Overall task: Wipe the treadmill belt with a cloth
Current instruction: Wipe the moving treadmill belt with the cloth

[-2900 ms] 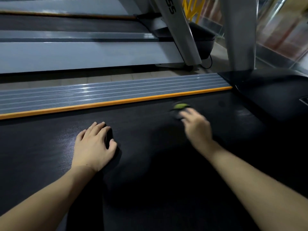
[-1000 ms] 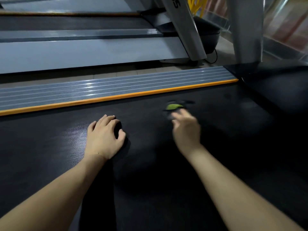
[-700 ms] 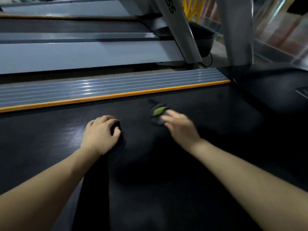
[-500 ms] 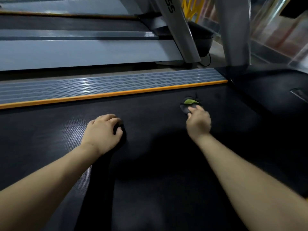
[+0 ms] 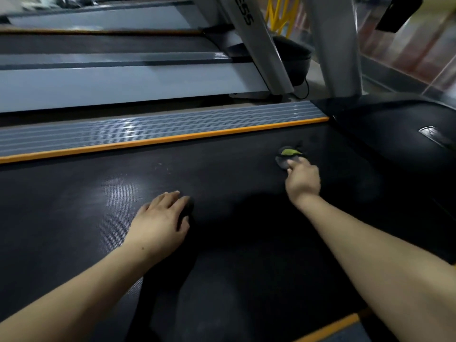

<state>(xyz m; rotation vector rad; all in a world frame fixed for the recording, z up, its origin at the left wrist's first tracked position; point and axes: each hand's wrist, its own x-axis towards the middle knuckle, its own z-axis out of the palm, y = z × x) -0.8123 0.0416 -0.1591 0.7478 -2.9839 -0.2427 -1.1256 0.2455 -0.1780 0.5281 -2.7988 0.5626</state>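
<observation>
I have both arms stretched out over the black belt [image 5: 222, 255]. My right hand [image 5: 303, 180] is far forward, near the front end of the belt, with its grip closed on the cloth [image 5: 287, 157]: the fingers curl down over its near edge and press it onto the belt. The cloth is a small dark grey wad with a yellow-green patch on top, and it lies on the belt well short of the orange strip [image 5: 162, 140] that edges the belt on the far side. Just beyond the cloth to the right rises the dark motor cover [image 5: 394, 134].

My left hand [image 5: 161, 223] lies palm down on the belt nearer to me, fingers loosely spread and holding nothing; a dark shadow sits under its fingertips. The two hands are well apart.

Beyond the orange strip runs a ribbed grey side rail [image 5: 148, 128], then a strip of floor, then a second treadmill [image 5: 111, 80] alongside. A grey upright [image 5: 338, 45] stands at the front of my machine. A bright sheen shows on the belt's texture to the left of my left hand. At the lower right an orange edge [image 5: 328, 329] of the near side shows under my right forearm.
</observation>
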